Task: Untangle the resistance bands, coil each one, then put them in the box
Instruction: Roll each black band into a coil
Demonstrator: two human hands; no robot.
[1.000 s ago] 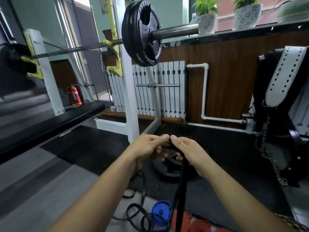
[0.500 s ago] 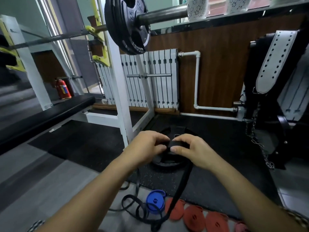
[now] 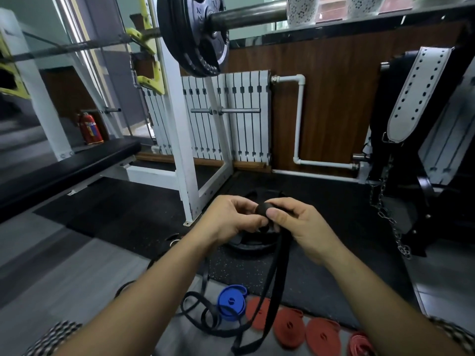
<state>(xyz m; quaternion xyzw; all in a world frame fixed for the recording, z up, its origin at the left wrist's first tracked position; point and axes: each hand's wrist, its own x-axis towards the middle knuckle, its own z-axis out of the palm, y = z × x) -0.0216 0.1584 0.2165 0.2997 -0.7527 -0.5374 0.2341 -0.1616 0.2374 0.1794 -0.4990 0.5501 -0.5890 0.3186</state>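
1. A white steel rack (image 3: pixel 180 129) stands at 11 o'clock of the hands, carrying a barbell (image 3: pixel 246 14) loaded with round black plates (image 3: pixel 195 34).
2. A white ribbed radiator (image 3: pixel 239 116) sits against the brown wood-panel wall at 12 o'clock, with a white pipe (image 3: pixel 299 119) bent along its right side.
3. A black padded bench (image 3: pixel 64 170) lies at 9 o'clock.
4. A white perforated lifting belt (image 3: pixel 416 93) hangs at 2 o'clock, a metal chain (image 3: pixel 388 217) dangling below it.
5. A speckled black rubber mat (image 3: pixel 321 265) covers the floor under the hands; a flat black weight plate (image 3: pixel 252 244) lies on it just beneath them.
6. The black resistance band (image 3: pixel 276 273), flat and matte, hangs from the hands toward 6 o'clock and ends in loose loops on the grey floor.
7. Four red coiled bands (image 3: pixel 290 326) lie in a row at 5 o'clock, flat spirals touching one another.
8. A blue coiled band (image 3: pixel 231 301) lies at 6 o'clock, just left of the red ones.
9. The right hand (image 3: pixel 300 224) has thumb and fingers clamped on a small tight roll at the black band's top end.
10. The left hand (image 3: pixel 231 219) has curled fingers pinching the same roll from the other side.
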